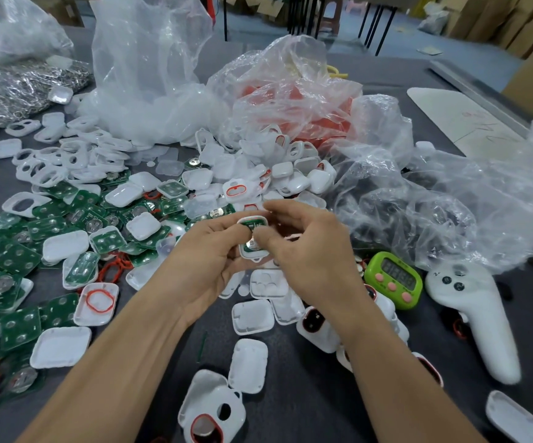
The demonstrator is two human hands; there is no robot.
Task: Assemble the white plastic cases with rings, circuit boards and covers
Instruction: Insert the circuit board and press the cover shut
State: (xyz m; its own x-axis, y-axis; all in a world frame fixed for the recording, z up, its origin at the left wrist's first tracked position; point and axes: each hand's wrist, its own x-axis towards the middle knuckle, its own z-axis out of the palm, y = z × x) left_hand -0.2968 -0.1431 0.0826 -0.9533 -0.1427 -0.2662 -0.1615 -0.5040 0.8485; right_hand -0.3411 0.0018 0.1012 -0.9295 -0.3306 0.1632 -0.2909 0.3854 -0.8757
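A: Hands?
B: Left hand (207,260) curls round the white case (248,252) from the left. Right hand (303,247) pinches it from the right, thumb pressing on the green board (252,223) seated inside.
A: Case location?
B: Between both hands, lifted above loose white shells (252,316), mid-table.
A: Room to move?
B: Tight. Flat green boards (19,260) heap out to the left frame edge. Crinkled clear bags (150,91) crowd the back and right. Bare grey mat (293,407) shows only near, between the forearms. A metal edge strip (469,87) runs far right.
A: Textures?
B: Shells are glossy, rounded squares; one holds a thin red ring (100,300). Green timer (394,279) and smooth white controller (479,318) lie right.
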